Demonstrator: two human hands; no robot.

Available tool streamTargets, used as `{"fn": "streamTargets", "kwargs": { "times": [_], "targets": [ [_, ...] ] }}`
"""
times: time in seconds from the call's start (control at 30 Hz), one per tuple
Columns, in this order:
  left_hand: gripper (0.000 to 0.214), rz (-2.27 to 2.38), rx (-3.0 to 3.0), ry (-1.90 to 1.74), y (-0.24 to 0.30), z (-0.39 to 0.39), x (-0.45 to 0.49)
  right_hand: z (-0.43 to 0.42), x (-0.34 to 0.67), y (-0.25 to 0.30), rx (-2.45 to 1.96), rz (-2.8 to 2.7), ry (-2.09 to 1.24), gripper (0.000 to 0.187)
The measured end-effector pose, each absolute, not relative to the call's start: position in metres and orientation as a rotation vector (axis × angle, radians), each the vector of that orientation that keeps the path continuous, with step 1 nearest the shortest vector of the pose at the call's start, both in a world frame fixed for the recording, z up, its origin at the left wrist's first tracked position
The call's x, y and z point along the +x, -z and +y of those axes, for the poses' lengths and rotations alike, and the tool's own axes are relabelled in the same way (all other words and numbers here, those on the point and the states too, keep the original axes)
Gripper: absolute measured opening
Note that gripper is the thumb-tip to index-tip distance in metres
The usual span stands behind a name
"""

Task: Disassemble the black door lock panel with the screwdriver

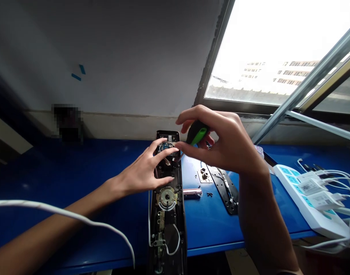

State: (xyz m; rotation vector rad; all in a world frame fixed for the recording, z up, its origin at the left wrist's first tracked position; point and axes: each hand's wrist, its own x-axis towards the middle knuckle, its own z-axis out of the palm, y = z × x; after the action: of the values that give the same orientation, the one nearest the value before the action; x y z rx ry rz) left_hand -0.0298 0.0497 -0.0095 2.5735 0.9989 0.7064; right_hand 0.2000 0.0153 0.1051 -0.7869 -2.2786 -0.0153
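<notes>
A long opened black device housing (182, 225) lies lengthwise over the table's front edge, its inside facing up. It holds a small circuit board (167, 146), a round metal part (167, 197), wires and metal fittings. My left hand (142, 170) rests over the upper part of the housing, fingers spread near the circuit board and thumb at the middle. My right hand (226, 141) grips a screwdriver by its black and green handle (200, 133), just right of the housing's upper end. The shaft slants down toward the housing; its tip is hard to make out.
On the blue table (106, 225), a black cover plate (225, 187), small screws (209, 194), a square metal plate (204, 175) and a wrapped pack (192, 193) lie to the right. Farther right stands a white power strip (295, 191) with chargers. A white cable (86, 219) crosses at left.
</notes>
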Motion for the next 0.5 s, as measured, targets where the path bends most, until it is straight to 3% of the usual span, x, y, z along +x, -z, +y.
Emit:
{"fn": "streamTargets", "kwargs": {
  "times": [0.07,0.23,0.37,0.5],
  "targets": [
    [0.078,0.981,2.578,-0.718,0.0095,0.0498,-0.0299,0.0159,0.2011,-0.1057,-0.818,-2.266,0.041,0.02],
    [0.079,1.001,2.587,-0.697,0.0082,0.0479,-0.0296,0.0159,0.2009,-0.106,-0.769,-2.287,0.028,0.037],
    [0.077,1.06,2.639,-0.704,0.0058,0.0452,-0.0277,0.0146,0.2012,-0.1064,-0.814,-2.263,0.003,0.027],
    [0.071,1.108,2.752,-0.89,0.0049,0.0441,-0.0242,0.0127,0.2048,-0.1073,-0.872,-2.167,-0.029,0.029]
  ]
}}
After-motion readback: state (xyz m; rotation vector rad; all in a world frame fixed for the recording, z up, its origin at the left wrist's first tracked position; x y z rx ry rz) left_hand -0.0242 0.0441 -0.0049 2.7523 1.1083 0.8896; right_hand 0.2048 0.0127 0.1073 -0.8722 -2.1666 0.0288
